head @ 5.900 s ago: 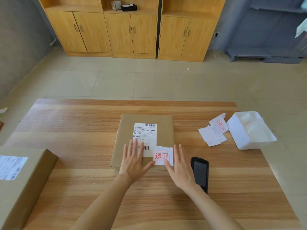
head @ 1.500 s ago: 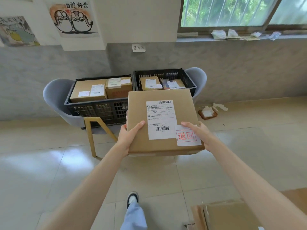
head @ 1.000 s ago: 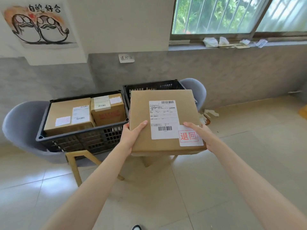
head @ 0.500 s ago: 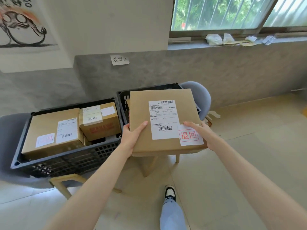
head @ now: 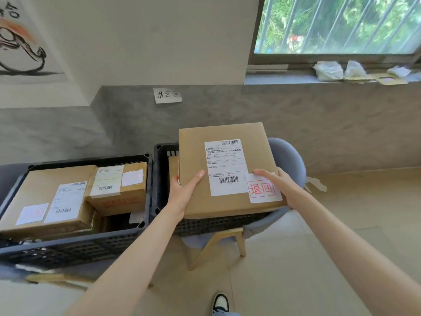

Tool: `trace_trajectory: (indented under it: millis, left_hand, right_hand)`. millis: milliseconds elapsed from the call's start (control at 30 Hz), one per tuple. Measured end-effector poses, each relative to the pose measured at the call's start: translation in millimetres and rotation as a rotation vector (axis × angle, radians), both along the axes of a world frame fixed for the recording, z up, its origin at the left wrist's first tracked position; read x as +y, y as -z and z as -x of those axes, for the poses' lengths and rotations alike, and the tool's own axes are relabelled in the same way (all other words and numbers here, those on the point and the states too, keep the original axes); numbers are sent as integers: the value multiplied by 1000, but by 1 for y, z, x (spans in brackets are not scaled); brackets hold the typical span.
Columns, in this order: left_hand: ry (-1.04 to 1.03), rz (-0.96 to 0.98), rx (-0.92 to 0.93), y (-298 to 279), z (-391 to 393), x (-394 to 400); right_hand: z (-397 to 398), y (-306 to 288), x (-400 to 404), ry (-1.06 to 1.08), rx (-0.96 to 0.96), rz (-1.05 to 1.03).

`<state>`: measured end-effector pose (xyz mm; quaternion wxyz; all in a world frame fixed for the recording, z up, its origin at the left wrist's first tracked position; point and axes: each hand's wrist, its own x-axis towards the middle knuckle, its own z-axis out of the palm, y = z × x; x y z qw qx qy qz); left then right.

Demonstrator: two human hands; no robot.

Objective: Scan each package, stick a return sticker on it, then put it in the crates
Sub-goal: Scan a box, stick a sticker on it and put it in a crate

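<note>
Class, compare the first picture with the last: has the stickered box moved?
Yes. The box left the table and is now held by both hands over the right crate, below the wall sign.

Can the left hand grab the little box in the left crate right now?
Probably not yet: the left hand grips the carried package over the right crate. The small box lies uncovered in the left crate, though.

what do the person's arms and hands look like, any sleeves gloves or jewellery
Both forearms are bare as far as the frame shows, with no sleeves in view. The left hand and right hand wear no gloves, and no rings, watch or bracelet show. Nails look short and unpainted.
</note>
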<state>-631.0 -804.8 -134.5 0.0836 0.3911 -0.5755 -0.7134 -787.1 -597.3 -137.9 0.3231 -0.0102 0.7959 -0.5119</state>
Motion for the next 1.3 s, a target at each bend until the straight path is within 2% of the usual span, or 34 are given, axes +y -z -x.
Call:
trace_trajectory:
  millis: [433, 1300]
  left_hand:
    - [-21, -25, -118, 64, 96, -12]
    - [-46, -86, -225, 188, 174, -19]
  right_hand:
    - [100, 62, -9, -85, -108, -48]
    - [178, 168, -25, -8, -244, -220]
